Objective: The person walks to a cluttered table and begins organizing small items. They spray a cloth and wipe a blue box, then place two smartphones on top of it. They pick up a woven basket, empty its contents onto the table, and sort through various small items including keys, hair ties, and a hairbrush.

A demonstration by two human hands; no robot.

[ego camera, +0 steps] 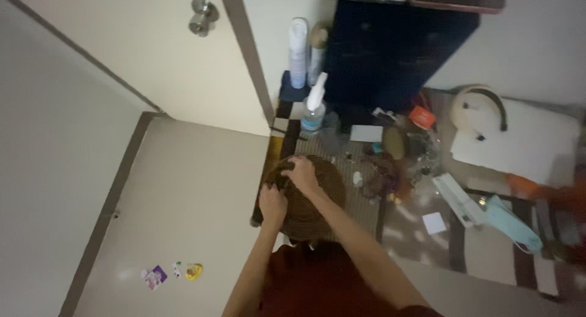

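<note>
The round brown woven basket (pixel 308 210) sits at the centre of the frame, at the left edge of a striped mat (pixel 366 204) on a low table. I see my left hand (pixel 273 202) laid on the basket's left side, fingers curled down over the weave, though I cannot tell whether they actually grip it. My right hand (pixel 301 172) rests on the top of the basket, fingers bent and spread lightly against it, closed on nothing I can make out. Just above the basket stands a clear spray bottle with a white trigger head (pixel 314 109), and above that a tall white canister (pixel 297 51) beside a dark blue box (pixel 397 51). To the right of the basket lies a clutter of small dark objects (pixel 390 164), then a light blue face mask (pixel 513 222) at the right. At upper left is a cream door with a metal knob (pixel 202 15); small colourful stickers (pixel 173 273) lie at lower left.
</note>
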